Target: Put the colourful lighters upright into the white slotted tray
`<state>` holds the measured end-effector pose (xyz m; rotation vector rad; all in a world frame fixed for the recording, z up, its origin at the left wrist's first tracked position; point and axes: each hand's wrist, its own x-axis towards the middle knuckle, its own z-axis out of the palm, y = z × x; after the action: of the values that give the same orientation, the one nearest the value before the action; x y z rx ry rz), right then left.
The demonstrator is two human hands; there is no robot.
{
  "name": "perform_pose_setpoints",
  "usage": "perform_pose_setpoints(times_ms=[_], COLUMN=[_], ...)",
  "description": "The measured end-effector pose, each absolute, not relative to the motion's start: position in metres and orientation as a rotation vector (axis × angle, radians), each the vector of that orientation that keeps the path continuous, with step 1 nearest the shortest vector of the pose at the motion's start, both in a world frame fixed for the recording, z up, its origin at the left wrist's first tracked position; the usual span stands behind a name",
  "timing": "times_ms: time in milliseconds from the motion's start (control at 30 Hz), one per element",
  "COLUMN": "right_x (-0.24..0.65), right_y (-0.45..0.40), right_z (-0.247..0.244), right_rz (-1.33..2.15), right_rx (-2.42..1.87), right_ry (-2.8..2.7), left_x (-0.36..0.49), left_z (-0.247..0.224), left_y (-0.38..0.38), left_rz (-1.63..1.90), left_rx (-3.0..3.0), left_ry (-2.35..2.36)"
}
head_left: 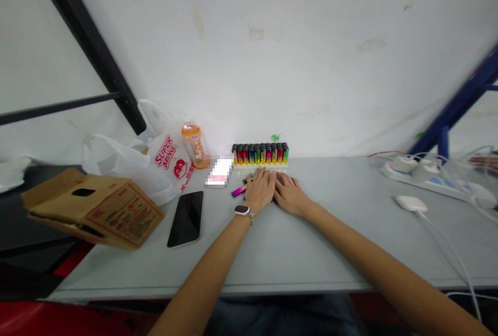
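My left hand point(260, 190), with a watch point(243, 210) on its wrist, lies palm down with its fingers stretched forward. Some loose lighters, among them a pink one point(237, 191), poke out from beneath and beside it. Right beside it, my right hand point(291, 194) also rests palm down, fingers extended, the two hands touching or nearly so. Dark bits show between them, and what lies under the palms is hidden. Just beyond the fingertips stands a row of upright colourful lighters point(260, 154) in a pale tray point(283, 166).
To the left are a black phone point(185, 219), an open cardboard box point(112, 211), a white plastic bag point(159, 165), an orange drink bottle point(195, 144) and a blurred-out white item point(219, 172). A power strip point(431, 179) and a white charger point(411, 203) with cables lie right. The wall closes off the back.
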<state>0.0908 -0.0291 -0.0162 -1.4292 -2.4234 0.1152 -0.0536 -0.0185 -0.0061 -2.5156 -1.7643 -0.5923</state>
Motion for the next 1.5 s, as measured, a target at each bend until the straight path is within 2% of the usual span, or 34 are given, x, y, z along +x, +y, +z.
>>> perform_pose_setpoints(times_ms=[100, 300, 433, 767, 867, 1033, 1133, 1500], right_x=[0.093, 0.107, 0.126, 0.119, 0.111, 0.077, 0.056, 0.060], right_y=[-0.017, -0.012, -0.022, -0.029, -0.029, -0.035, -0.039, -0.041], right_z=[-0.016, -0.006, 0.010, 0.034, 0.024, 0.006, 0.002, -0.019], right_rz=[0.111, 0.180, 0.114, -0.028, 0.249, 1.002, 1.213, 0.778], right_rx=[-1.516, -1.492, -1.314, -1.200, -1.140, -0.955, -0.900, -1.155], right_ry=[-2.354, -2.280, -2.456, -2.779, -2.637, -1.816, -1.434, -1.379], left_x=[-0.045, -0.048, -0.060, -0.086, -0.092, -0.094, -0.091, -0.085], left_z=[-0.004, -0.002, 0.006, 0.006, 0.004, 0.004, 0.004, 0.003], left_y=[-0.002, 0.019, 0.005, -0.025, -0.021, -0.017, -0.020, -0.029], left_rz=[-0.824, -1.776, -2.054, -2.131, -2.214, -2.394, -2.407, -2.201], left_rx=[-2.516, -2.322, -2.311, -2.323, -2.250, -2.125, -2.129, -2.232], left_ry=[-1.817, -1.837, -1.815, -1.855, -1.853, -1.845, -1.825, -1.924])
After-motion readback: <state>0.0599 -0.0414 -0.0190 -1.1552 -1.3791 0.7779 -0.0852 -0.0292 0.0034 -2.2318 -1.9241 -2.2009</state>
